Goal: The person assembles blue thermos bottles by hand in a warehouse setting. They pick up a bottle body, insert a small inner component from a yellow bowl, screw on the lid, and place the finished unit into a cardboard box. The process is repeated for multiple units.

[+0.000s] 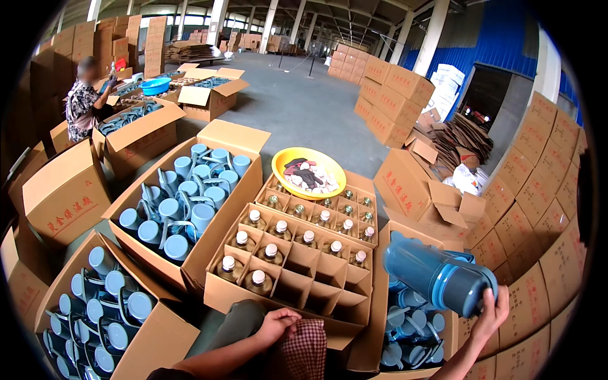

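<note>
On the right, my right hand (489,316) grips a blue thermos flask (437,278) by its near end. The flask is tilted almost level over an open carton of blue flask casings (411,329), its far end smeared by motion. Low in the middle, my left hand (278,325) rests by my knee with its fingers curled closed at the top of a checked cloth (307,348). In front stands a divided carton (285,297) of glass flask liners (271,253) with white caps. Several compartments on its near right side hold no liner.
A yellow basin (278,174) with dark cloth and small pale pieces sits on the divided cartons. Cartons of blue casings stand left (190,196) and near left (104,316). Stacked cartons (532,190) wall the right. At the far left a person (85,101) works beside a blue basin (156,86).
</note>
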### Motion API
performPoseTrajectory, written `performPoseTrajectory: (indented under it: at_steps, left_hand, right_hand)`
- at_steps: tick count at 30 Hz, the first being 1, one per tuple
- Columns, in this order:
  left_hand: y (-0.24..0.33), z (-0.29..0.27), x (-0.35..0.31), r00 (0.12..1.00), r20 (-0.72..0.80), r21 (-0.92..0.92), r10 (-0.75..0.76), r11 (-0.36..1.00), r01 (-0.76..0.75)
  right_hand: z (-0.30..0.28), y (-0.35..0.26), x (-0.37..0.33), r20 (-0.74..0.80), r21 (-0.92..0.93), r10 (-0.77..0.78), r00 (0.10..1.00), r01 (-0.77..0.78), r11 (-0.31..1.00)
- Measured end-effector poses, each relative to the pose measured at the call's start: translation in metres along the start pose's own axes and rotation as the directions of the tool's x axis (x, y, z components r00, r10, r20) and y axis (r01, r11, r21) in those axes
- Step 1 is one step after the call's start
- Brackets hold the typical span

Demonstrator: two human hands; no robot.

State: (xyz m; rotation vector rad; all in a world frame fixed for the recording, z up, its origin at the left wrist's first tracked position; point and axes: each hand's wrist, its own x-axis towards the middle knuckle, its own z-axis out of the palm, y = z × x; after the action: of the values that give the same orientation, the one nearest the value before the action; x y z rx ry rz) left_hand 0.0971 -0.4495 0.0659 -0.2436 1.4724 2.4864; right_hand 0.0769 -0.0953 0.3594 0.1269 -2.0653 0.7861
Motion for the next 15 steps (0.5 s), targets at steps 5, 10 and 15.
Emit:
performPoseTrajectory:
  at_steps: [5,10,15]
  left_hand:
    - [0.035,0.003,-0.008,0.992,-0.079,-0.088,0.095,0.991,-0.102]
    - [0.055,-0.02,0.0,0.887,-0.264,-0.156,0.379,0.89,-0.427]
    - [0.062,-0.086,-0.004,0.777,-0.368,-0.16,0.511,0.788,-0.595]
  right_hand:
    - [-0.001,0.02,-0.066,0.114,0.782,0.206,0.972,-0.216,0.584]
    - [0.1,-0.066,-0.165,0.483,0.784,0.72,0.499,-0.612,-0.102]
    - [0.142,-0.062,-0.277,0.84,0.313,0.538,0.07,-0.872,-0.375]
